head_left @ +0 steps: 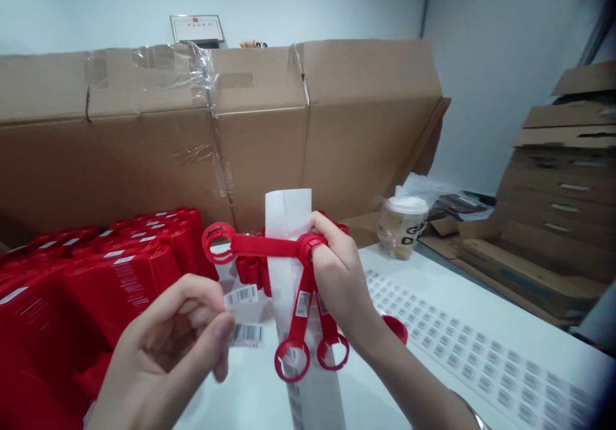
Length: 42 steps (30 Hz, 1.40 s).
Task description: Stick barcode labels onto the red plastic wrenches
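Observation:
Two small white barcode stickers (243,296) stick out from between the thumb and fingers of my left hand (176,346). My right hand (339,269) is closed on several red straps (267,246) with open rings at their ends. One strap points left and two hang down, and those two carry barcode stickers (303,304). A white paper strip (288,212) rises behind the straps by my right fingers; whether the fingers grip it too I cannot tell. More red straps (254,273) lie on the white table behind, partly hidden.
Bundled red straps (120,276) are piled at the left. A sheet of barcode stickers (462,343) lies on the table (423,282) at the right, below a lidded cup (403,224) in plastic. Large cardboard (366,147) stands behind, with stacked cardboard (553,212) at the far right.

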Motion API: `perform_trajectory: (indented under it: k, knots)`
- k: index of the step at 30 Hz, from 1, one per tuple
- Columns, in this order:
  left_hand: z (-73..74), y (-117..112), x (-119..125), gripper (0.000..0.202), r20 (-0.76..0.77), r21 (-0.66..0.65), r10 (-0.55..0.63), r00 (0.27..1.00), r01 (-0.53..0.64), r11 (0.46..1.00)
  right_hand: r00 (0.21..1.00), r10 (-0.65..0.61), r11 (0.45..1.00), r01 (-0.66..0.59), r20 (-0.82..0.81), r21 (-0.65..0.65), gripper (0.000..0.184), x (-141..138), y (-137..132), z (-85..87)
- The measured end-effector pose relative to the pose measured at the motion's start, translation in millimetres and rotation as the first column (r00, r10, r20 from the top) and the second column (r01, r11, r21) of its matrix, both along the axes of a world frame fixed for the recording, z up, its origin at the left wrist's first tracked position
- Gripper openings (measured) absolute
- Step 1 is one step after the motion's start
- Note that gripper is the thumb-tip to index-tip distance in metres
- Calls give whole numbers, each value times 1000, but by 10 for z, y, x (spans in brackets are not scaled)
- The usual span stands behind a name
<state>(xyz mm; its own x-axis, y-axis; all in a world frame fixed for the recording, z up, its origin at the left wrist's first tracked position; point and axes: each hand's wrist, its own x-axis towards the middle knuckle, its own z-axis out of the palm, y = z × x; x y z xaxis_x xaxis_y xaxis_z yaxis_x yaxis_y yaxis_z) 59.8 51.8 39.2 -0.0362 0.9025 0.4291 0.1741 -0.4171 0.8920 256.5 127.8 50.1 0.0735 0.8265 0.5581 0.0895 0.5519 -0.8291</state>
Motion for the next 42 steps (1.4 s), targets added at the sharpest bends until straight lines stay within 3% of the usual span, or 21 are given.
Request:
perform_trajectory:
  k: [2, 4, 8, 14, 32, 37, 42]
  knots:
    - [16, 1, -2, 29, 73, -89, 17, 997, -10, 996, 999, 42, 999, -42, 28, -19, 22, -27, -63, 6]
    - [46, -13, 47, 32, 107, -167, 105, 989, -87, 982, 995, 89, 995, -87, 47, -39, 22, -60, -134, 15]
    - [137, -88, 169, 26, 80, -236, 240, 968, -215, 948, 979, 185, 980, -178, 85, -89, 22, -99, -239, 36]
    - [183, -114, 134, 40, 6, -328, 246, 969, -230, 916, 959, 248, 964, -229, 140, -136, 23, -98, -284, 34]
    - [183, -39, 100, 38, 2, -307, 214, 977, -203, 930, 960, 243, 959, -216, 140, -184, 22, -125, -326, 33]
    - [145, 0, 19, 45, -74, -338, 133, 988, -151, 929, 959, 248, 958, -222, 137, -181, 22, -119, -329, 27]
    - [104, 22, 76, 41, -82, -260, 224, 971, -238, 936, 959, 237, 962, -210, 155, -174, 23, -130, -338, 27]
